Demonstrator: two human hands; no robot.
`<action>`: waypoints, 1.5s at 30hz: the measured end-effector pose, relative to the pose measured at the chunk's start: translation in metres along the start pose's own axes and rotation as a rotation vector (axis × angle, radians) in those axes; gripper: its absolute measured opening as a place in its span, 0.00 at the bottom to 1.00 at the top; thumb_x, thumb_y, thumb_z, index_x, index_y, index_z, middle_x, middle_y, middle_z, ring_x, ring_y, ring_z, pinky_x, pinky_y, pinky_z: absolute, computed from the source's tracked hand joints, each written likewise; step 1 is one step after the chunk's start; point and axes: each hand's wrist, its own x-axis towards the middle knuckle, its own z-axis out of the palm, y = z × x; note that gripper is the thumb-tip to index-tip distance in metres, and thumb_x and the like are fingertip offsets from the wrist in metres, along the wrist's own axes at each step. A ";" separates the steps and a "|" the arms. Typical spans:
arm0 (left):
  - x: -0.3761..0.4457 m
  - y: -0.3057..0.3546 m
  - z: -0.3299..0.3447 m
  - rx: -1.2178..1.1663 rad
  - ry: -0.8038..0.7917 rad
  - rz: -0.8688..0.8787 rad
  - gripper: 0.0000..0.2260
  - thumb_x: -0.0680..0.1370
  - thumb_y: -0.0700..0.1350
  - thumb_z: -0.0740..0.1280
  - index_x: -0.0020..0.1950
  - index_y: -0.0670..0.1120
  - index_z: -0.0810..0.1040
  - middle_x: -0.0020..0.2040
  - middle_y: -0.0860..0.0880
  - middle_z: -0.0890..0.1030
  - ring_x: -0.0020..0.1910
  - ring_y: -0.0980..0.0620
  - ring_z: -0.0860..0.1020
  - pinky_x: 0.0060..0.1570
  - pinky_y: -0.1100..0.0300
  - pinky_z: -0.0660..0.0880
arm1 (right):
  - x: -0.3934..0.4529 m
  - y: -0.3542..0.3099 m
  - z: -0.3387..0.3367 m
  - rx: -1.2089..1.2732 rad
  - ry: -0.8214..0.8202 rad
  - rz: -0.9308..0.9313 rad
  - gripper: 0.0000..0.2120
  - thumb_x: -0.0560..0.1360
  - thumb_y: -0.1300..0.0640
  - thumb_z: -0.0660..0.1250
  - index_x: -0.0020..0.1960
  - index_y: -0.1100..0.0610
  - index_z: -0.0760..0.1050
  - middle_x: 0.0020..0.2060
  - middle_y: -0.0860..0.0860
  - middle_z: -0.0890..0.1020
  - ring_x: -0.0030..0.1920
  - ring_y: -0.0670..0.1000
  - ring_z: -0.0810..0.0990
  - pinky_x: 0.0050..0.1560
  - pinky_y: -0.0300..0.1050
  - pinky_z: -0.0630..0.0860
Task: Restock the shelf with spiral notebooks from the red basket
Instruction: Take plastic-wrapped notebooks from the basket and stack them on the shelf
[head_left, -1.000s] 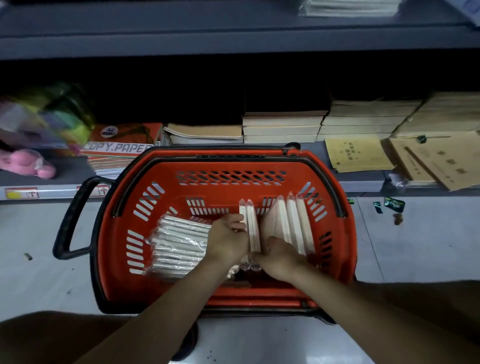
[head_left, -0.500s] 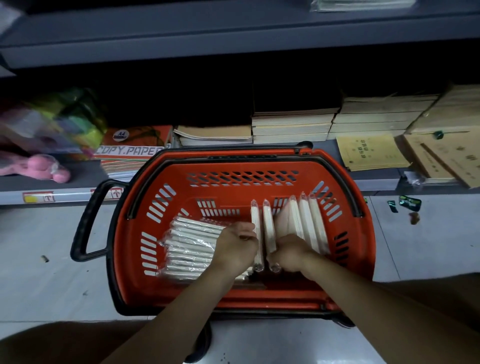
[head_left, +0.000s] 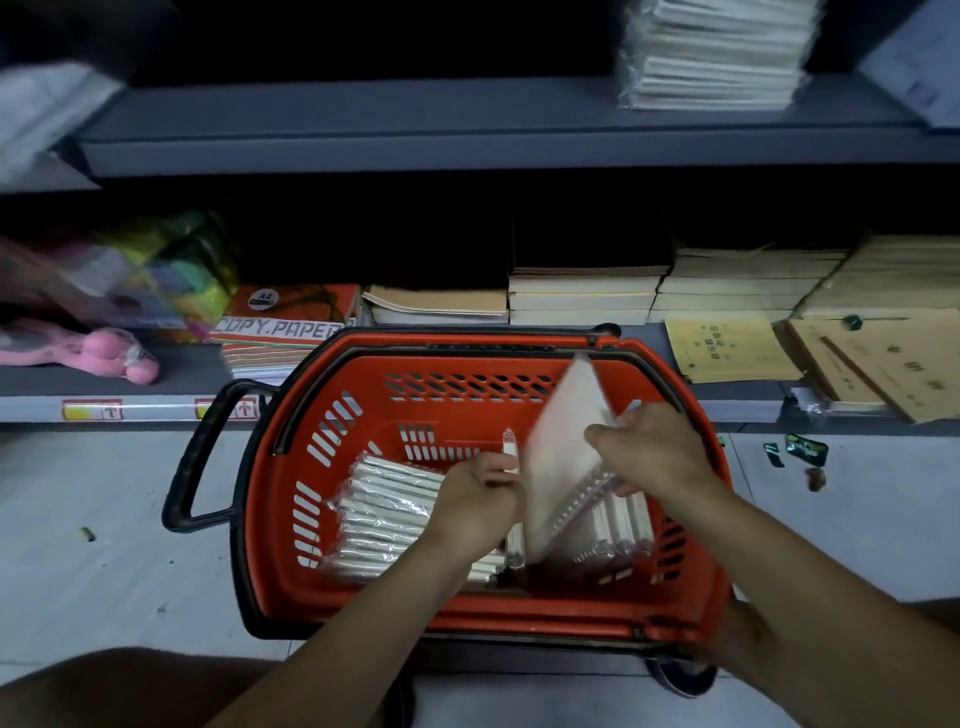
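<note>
My right hand (head_left: 657, 449) now grips 1 spiral notebook (head_left: 563, 457) by its upper edge, fingers and thumb curled round it. 0.5 s ago that hand was down among the upright notebooks; now the notebook is tilted up, half out of the red basket (head_left: 332, 525), spiral edge at its lower right, far corner over the basket's back rim. The image is blurred there.

My left hand (head_left: 478, 499) has stayed low in the basket, fingers curled against an upright notebook (head_left: 511, 457), holding it on edge. Whether it pinches it or just props it, I can't tell.

Standing notebooks (head_left: 621, 525) remain at the right side of the basket, partly hidden behind the lifted one. Wrapped pack of notebooks (head_left: 382, 512) lies flat on the left, unchanged.

The view has tipped up since the earlier frame: the upper shelf (head_left: 467, 130) shows more, with a wrapped stack (head_left: 714, 52) on it. Lower shelf (head_left: 743, 400) behind the basket holds copy paper (head_left: 283, 332) and tan exercise books (head_left: 582, 293). The basket sits on the floor (head_left: 104, 519) against the lower shelf.
</note>
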 end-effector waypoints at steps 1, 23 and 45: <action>-0.004 0.003 0.000 -0.013 -0.003 0.014 0.11 0.76 0.33 0.65 0.55 0.45 0.78 0.45 0.48 0.82 0.43 0.47 0.82 0.56 0.47 0.80 | -0.006 -0.003 -0.013 0.035 0.019 -0.025 0.14 0.73 0.51 0.70 0.42 0.64 0.82 0.32 0.57 0.86 0.28 0.55 0.85 0.44 0.53 0.84; -0.061 0.087 -0.030 -0.628 -0.216 0.390 0.18 0.79 0.46 0.65 0.70 0.55 0.73 0.64 0.44 0.82 0.63 0.42 0.80 0.64 0.43 0.75 | -0.094 -0.052 -0.031 1.241 -0.449 -0.215 0.27 0.65 0.72 0.70 0.64 0.60 0.78 0.59 0.71 0.79 0.57 0.64 0.84 0.49 0.53 0.84; -0.056 0.152 -0.119 -0.413 -0.414 0.504 0.32 0.75 0.38 0.70 0.73 0.63 0.66 0.68 0.51 0.79 0.55 0.40 0.83 0.33 0.51 0.81 | -0.072 -0.113 -0.059 1.401 -0.226 -0.205 0.12 0.76 0.67 0.67 0.59 0.64 0.76 0.49 0.64 0.86 0.46 0.61 0.87 0.36 0.47 0.84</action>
